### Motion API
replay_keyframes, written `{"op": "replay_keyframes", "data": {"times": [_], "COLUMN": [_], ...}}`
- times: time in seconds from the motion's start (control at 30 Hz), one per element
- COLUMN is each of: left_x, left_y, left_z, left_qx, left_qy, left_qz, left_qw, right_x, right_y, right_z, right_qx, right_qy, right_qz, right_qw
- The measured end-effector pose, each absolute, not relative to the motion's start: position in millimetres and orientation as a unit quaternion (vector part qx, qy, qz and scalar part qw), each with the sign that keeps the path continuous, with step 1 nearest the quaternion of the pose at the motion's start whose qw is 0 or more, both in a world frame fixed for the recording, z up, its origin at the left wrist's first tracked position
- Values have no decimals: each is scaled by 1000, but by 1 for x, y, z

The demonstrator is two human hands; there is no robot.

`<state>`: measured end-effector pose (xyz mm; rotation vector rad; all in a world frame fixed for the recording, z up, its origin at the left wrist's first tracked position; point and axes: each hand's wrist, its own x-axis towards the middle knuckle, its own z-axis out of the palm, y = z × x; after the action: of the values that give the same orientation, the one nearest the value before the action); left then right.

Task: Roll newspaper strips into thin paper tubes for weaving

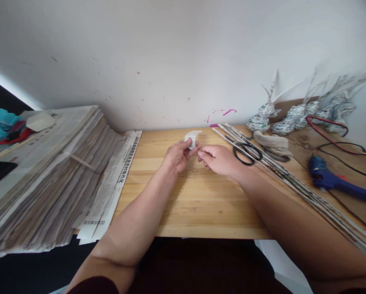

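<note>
Above the wooden tabletop, my left hand (180,157) is closed on a small curled piece of printed newspaper (192,138), with the thumb pressed against it. My right hand (215,158) is pinched close beside the left fingertips. What sits between the right thumb and forefinger is too small to make out. Just right of that hand lies a pair of black-handled scissors (247,154), on a bundle of long, thin rolled-newspaper sticks (280,173) running toward the lower right.
A tall tied stack of newspapers (78,163) stands at left, with loose newspaper strips (118,179) beside it. At right are a blue glue gun (338,183), a red cable (326,139), a crumpled pale cloth (273,143), and several woven paper figures (259,118) against the wall.
</note>
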<state>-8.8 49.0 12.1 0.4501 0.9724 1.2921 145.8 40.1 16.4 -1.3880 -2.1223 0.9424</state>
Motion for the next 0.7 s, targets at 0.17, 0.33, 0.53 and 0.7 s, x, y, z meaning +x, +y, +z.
{"op": "replay_keyframes", "data": {"times": [0.17, 0.33, 0.53, 0.7], "left_x": [-10, -9, -9, -7], "left_y": [49, 50, 49, 49], "left_z": [11, 11, 14, 13], "left_qx": [206, 194, 189, 170], "left_qy": [423, 437, 427, 431], "left_qz": [576, 589, 592, 590], "left_qw": [669, 651, 657, 661], "right_x": [148, 147, 148, 148], "right_y": [41, 37, 38, 39], "right_z": [14, 17, 20, 15], "right_qx": [-504, -490, -505, -502], "right_qy": [-683, -802, -787, -787], "right_qz": [496, 233, 290, 297], "right_qw": [182, 249, 204, 201]}}
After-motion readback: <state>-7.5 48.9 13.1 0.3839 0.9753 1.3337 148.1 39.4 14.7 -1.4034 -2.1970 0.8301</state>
